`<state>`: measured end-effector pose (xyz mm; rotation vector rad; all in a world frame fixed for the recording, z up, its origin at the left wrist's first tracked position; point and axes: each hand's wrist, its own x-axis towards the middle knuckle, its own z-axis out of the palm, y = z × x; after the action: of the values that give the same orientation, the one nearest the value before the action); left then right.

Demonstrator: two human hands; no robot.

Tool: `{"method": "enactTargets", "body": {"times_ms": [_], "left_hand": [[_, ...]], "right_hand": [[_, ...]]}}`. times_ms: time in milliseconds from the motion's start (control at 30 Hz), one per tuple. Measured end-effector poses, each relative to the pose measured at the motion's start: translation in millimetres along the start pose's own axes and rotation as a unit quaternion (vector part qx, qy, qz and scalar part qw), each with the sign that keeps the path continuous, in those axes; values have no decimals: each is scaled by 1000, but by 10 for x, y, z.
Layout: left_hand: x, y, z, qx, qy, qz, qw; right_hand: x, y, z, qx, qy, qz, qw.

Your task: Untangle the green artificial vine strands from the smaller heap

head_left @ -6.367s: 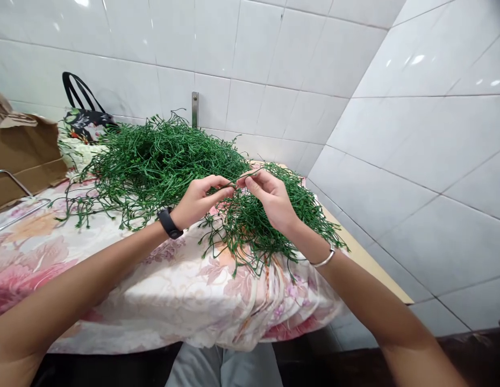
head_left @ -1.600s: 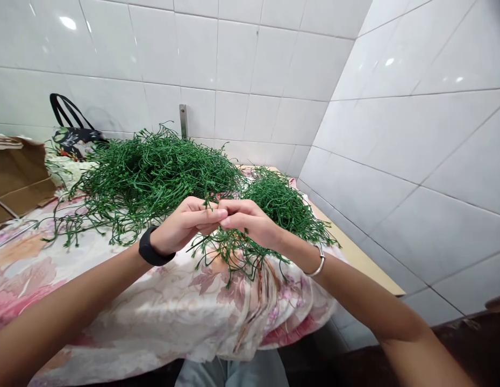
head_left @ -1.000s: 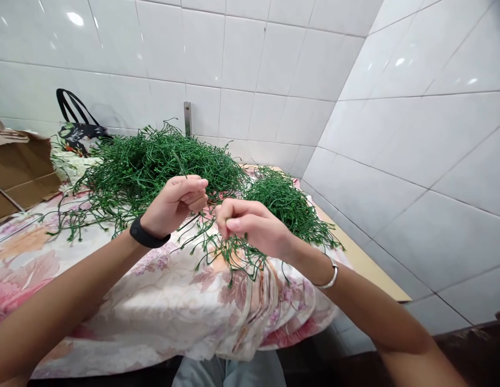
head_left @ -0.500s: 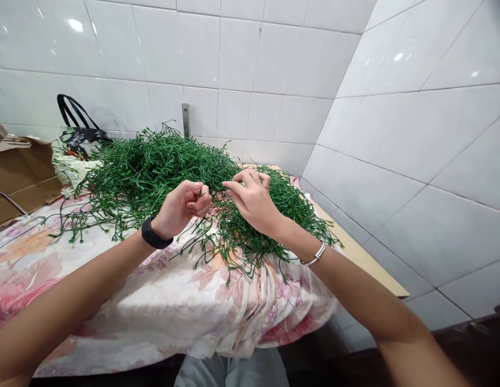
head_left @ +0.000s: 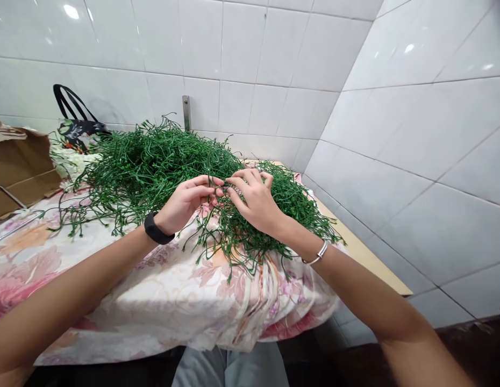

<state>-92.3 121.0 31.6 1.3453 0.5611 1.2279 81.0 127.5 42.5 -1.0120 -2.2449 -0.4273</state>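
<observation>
My left hand [head_left: 188, 198], with a black band at the wrist, pinches a thin green plastic stem [head_left: 210, 161] between thumb and fingertips. Close by on its right is my right hand [head_left: 254, 196], its thumb and index finger drawn together at the stem; what lies between those fingertips is too small to make out. Behind my left hand spreads a large tangled heap of green stems [head_left: 153, 161] with small forked tips. A smaller heap of the same stems [head_left: 298, 207] lies under and beyond my right hand.
A floral cloth [head_left: 153, 301] covers the table, whose bare wooden edge [head_left: 366, 258] shows at the right. On the left stand a cardboard box [head_left: 24, 166], a metal rod [head_left: 20, 226] and a dark floral bag [head_left: 78, 133]. White tiled walls [head_left: 242, 48] close off the back and right.
My left hand has uncurled from a closed curl and moved right, bringing its fingertips close to those of my right hand. The right hand stays nearly in place. The view has tilted slightly.
</observation>
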Motion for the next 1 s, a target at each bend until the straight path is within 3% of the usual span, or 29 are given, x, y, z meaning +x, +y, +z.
{"method": "enactTargets", "body": {"times_ms": [333,733,867,1000], "left_hand": [[-37,-10,43,35,-38,15,999],[-54,-32,72,120,-2,77,990],[-47,-9,42,157,15,100,982],[-36,34,15,253,32,136,957]], "right_hand": [[21,-30,-38,129,27,27,991],[53,-26,-86,199,26,18,979],[89,26,-102,315,41,40,947],[135,120,-68,458,84,111,878]]}}
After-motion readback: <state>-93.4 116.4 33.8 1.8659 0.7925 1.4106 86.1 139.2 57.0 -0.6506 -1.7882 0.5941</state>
